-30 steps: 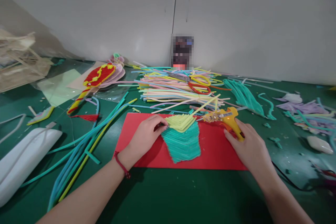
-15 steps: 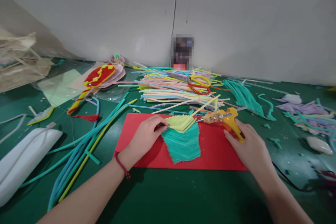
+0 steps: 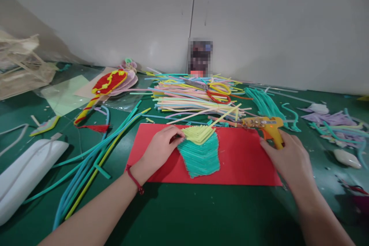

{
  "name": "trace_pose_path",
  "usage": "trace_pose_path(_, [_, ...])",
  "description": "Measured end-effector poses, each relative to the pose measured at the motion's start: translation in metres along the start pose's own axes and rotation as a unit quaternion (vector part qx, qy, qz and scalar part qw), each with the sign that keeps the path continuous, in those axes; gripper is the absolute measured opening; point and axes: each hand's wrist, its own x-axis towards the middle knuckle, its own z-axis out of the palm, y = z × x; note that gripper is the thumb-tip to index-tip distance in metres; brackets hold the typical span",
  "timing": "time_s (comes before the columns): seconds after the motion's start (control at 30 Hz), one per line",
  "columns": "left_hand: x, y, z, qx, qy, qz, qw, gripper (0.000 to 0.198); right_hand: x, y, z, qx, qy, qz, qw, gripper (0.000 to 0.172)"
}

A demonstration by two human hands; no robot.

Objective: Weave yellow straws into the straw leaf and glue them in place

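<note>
On a red sheet [image 3: 236,157] lies a flat piece made of folded pipe cleaners, its lower part teal [image 3: 200,157] and its upper part yellow [image 3: 198,134] in V-shaped rows. One yellow pipe cleaner [image 3: 226,116] sticks out from the top toward the upper right. My left hand [image 3: 163,142] is closed, thumb and forefinger pinched at the left end of the yellow rows. In my right hand [image 3: 291,157] is a yellow hot glue gun [image 3: 271,127], nozzle facing left and apart from the piece. The fingers behind its handle are partly hidden.
A pile of pastel pipe cleaners [image 3: 184,105] with scissors [image 3: 217,92] on top lies behind the sheet. Long teal and blue pipe cleaners [image 3: 83,173] and a white power strip [image 3: 29,177] are at left. Further back lies a red-and-yellow fan-shaped craft [image 3: 109,82]. Scraps [image 3: 337,123] lie at right.
My right hand and the glue gun have moved right, away from the pipe-cleaner piece. My left hand stays in the same place.
</note>
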Motion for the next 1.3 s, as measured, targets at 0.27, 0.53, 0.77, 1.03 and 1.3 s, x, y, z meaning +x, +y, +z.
trace_pose_path(0.27, [-0.001,-0.003,0.002,0.015,0.006,0.045,0.999,0.008,0.004,0.020,0.017,0.015,0.038,-0.050,0.998,0.064])
trace_pose_path(0.53, [-0.003,-0.004,0.004,0.067,0.017,0.116,0.991,0.006,-0.029,-0.032,0.001,0.199,0.098,-0.273,0.936,0.022])
trace_pose_path(0.77, [-0.009,0.005,0.008,0.145,-0.025,0.233,0.961,0.021,-0.062,-0.057,0.005,0.239,-0.131,-0.424,0.864,0.019])
trace_pose_path(1.03, [-0.011,0.009,0.004,0.192,-0.050,0.318,0.927,0.027,-0.059,-0.052,-0.005,0.220,-0.189,-0.457,0.841,0.016])
trace_pose_path(1.3, [-0.011,0.009,0.003,0.181,-0.051,0.309,0.932,0.026,-0.061,-0.052,-0.007,0.213,-0.206,-0.463,0.835,0.018])
